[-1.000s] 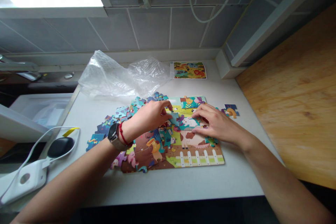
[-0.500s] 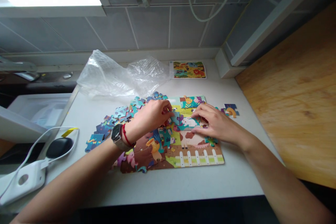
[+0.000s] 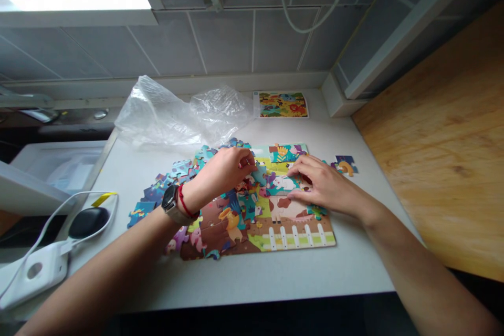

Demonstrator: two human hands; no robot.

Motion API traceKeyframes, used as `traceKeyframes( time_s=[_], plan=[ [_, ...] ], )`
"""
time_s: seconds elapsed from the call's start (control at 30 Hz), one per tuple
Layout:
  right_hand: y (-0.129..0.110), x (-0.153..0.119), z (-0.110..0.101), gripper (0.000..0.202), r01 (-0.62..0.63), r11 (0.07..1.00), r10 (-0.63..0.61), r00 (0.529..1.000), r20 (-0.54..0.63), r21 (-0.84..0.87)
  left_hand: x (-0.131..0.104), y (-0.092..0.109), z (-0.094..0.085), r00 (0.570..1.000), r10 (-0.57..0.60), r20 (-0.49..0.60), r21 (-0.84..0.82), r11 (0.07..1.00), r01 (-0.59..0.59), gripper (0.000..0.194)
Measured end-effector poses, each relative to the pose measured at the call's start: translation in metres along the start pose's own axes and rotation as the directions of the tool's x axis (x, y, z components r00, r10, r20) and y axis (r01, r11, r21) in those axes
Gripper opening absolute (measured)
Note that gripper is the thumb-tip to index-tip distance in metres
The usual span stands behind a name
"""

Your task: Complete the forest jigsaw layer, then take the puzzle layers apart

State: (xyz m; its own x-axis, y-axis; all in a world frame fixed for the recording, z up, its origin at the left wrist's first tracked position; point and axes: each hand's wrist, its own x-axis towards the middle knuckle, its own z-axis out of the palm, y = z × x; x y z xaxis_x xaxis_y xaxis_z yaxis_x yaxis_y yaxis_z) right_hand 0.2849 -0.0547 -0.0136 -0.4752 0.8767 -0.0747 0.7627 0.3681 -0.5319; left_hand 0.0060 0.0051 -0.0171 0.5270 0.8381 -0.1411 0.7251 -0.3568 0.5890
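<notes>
Pinching a light-blue puzzle piece [image 3: 260, 175] in the left hand [image 3: 231, 169], pressing thumb and fingertips together on its edge, at the upper middle of a farm-scene puzzle [image 3: 291, 210]; not showing clearly whether lifting or resting it. Wearing a dark-faced watch [image 3: 169, 197] and a red cord [image 3: 181, 199] on that wrist. Taking the piece as the dial's centre: spreading the right hand [image 3: 321, 182] at three o'clock, holding thumb and fingers apart around the right end of a white-rabbit strip [image 3: 284, 184], just beside the piece; not showing whether pressing down. Having a heap of loose pieces [image 3: 175, 174] at nine o'clock, partly behind the left hand, a clear plastic bag [image 3: 157, 115] at ten, a picture card [image 3: 281, 105] between twelve and one, and joined pieces [image 3: 346, 165] past the right hand at three.
</notes>
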Motion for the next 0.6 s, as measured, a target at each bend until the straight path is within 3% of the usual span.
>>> traceKeyframes(
  time_s=[0.3, 0.5, 0.6],
  plan=[
    [-0.0002, 0.0010, -0.0012, 0.027, -0.006, 1.000, 0.006, 1.000, -0.006, 0.020, 0.0001, -0.0057, -0.0072, 1.000, 0.006, 0.024, -0.055, 0.998, -0.005, 0.011],
    [-0.0028, 0.0018, 0.0020, 0.027, 0.028, 0.999, -0.028, 1.000, -0.003, 0.045, 0.0030, -0.0018, -0.0055, 0.995, -0.006, -0.101, -0.241, 0.970, -0.019, 0.013],
    [-0.0061, 0.0020, 0.0054, 0.028, 0.027, 0.997, -0.029, 0.999, 0.022, 0.075, 0.0041, 0.0002, 0.0010, 0.994, -0.005, -0.108, -0.268, 0.963, -0.025, 0.013]
  ],
)
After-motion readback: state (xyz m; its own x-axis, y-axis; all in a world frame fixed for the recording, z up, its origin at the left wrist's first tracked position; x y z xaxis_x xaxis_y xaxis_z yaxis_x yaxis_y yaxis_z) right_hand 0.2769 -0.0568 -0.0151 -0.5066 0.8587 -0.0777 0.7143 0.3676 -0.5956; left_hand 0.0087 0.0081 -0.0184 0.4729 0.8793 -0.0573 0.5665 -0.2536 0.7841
